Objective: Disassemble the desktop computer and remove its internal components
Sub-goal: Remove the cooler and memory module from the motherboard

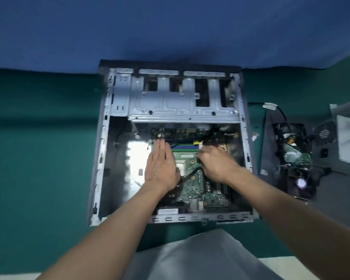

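An open desktop computer case (101, 150) lies flat on a green table. A silver drive cage (182, 106) fills its far half. A green motherboard (192, 190) sits in the near half, with blue memory slots (182, 146) near its far edge. My left hand (160, 168) lies flat on the board's left edge, fingers straight and together. My right hand (214, 164) rests on the board's right part with its fingers curled down; what they pinch is hidden. A black cable (190, 174) runs across the board between the two hands.
To the right of the case lie removed parts: a dark panel (268, 142), a black unit with cables and a fan (295, 158), and a power supply (327, 142). A blue wall stands behind the table. My grey-clothed lap (190, 257) is at the near edge.
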A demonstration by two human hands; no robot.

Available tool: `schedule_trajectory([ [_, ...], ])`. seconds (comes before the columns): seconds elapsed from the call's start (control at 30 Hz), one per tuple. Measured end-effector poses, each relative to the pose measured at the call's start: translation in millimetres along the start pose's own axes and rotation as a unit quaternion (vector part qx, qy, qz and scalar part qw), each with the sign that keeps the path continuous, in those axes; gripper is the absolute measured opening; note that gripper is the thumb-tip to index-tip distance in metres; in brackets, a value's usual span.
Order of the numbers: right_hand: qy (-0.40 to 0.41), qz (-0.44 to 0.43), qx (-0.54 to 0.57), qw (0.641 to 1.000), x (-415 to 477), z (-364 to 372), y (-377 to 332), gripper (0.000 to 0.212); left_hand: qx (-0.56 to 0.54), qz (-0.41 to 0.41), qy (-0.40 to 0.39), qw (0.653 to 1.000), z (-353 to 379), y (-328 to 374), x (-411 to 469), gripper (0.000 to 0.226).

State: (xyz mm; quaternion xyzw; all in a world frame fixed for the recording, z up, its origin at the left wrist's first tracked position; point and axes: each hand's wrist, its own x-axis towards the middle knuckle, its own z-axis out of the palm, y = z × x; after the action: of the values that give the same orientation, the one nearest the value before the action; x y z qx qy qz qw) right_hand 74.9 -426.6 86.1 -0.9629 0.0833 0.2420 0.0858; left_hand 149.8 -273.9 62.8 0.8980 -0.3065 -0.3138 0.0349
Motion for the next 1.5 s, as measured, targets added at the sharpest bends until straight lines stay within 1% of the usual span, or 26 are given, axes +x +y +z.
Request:
schedule_trajectory([
  [0.07,0.012,-0.023,-0.009,1.0,-10.0,-9.8,-0.2,0.027,0.0,0.004,-0.006,1.0,3.4,13.1,1.3,0.095],
  [0.13,0.04,-0.053,0.014,0.998,-25.4,-23.9,0.6,0.025,0.012,0.023,-0.021,0.999,7.8,24.6,4.6,0.092],
  [0.17,0.072,-0.071,0.041,0.994,-35.1,-30.2,2.3,0.023,0.029,0.043,-0.033,0.998,9.8,31.0,6.4,0.088],
  [0.23,0.183,-0.097,0.095,0.974,-55.4,-38.0,9.3,0.022,0.042,0.084,-0.075,0.993,13.6,44.2,9.7,0.08],
  [0.27,0.253,-0.089,0.121,0.956,-64.1,-38.8,15.2,0.022,0.026,0.089,-0.1,0.991,15.6,50.6,11.1,0.078],
  [0.33,0.381,-0.031,0.186,0.905,-80.3,-33.6,32.5,0.021,-0.003,0.07,-0.138,0.988,20.3,61.1,10.9,0.08],
  [0.37,0.415,0.012,0.221,0.882,-86.8,-27.9,43.3,0.02,0.003,0.061,-0.14,0.988,22.9,64.5,10.4,0.082],
  [0.4,0.424,0.061,0.252,0.868,-91.5,-20.5,55.3,0.018,0.018,0.057,-0.135,0.989,25.2,66.9,9.9,0.084],
  [0.43,0.406,0.115,0.277,0.863,-94.6,-10.7,67.8,0.017,0.031,0.055,-0.132,0.989,26.9,68.4,9.0,0.085],
  [0.47,0.365,0.171,0.292,0.868,-96.1,0.9,80.8,0.017,0.04,0.051,-0.128,0.99,27.7,69.4,8.6,0.086],
  [0.53,0.255,0.259,0.279,0.889,-97.2,25.9,102.9,0.02,0.052,0.044,-0.13,0.989,27.1,71.7,8.8,0.085],
  [0.57,0.207,0.279,0.262,0.9,-97.0,35.7,110.6,0.021,0.053,0.04,-0.131,0.989,26.5,73.1,9.1,0.085],
  [0.67,0.109,0.289,0.207,0.928,-89.2,44.5,118.4,0.017,0.06,0.031,-0.133,0.989,25.5,77.2,9.5,0.083],
  [0.77,0.031,0.282,0.157,0.946,-74.6,41.8,118.8,0.023,0.069,0.02,-0.138,0.988,26.1,79.8,9.2,0.085],
  [0.83,-0.013,0.28,0.135,0.951,-66.5,40.6,121.4,0.026,0.062,0.014,-0.145,0.987,25.4,81.0,10.4,0.086],
  [0.97,-0.027,0.276,0.131,0.952,-57.2,40.0,127.9,0.027,0.034,0.007,-0.156,0.987,23.6,80.1,11.4,0.083],
  [1.13,0.001,0.27,0.132,0.954,-59.4,43.3,129.9,0.017,0.014,0.004,-0.153,0.988,22.2,77.7,13.1,0.082],
  [1.23,-0.011,0.262,0.126,0.957,-64.2,49.4,127.4,0.023,0.003,0.0,-0.152,0.988,21.6,77.7,12.5,0.079],
  [1.33,-0.026,0.236,0.09,0.967,-65.0,50.4,125.2,0.029,-0.01,-0.001,-0.153,0.988,21.0,76.6,12.4,0.076],
  [1.5,-0.024,0.164,-0.036,0.985,-77.3,54.2,129.9,0.023,-0.022,0.001,-0.156,0.987,22.3,75.3,11.4,0.074],
])
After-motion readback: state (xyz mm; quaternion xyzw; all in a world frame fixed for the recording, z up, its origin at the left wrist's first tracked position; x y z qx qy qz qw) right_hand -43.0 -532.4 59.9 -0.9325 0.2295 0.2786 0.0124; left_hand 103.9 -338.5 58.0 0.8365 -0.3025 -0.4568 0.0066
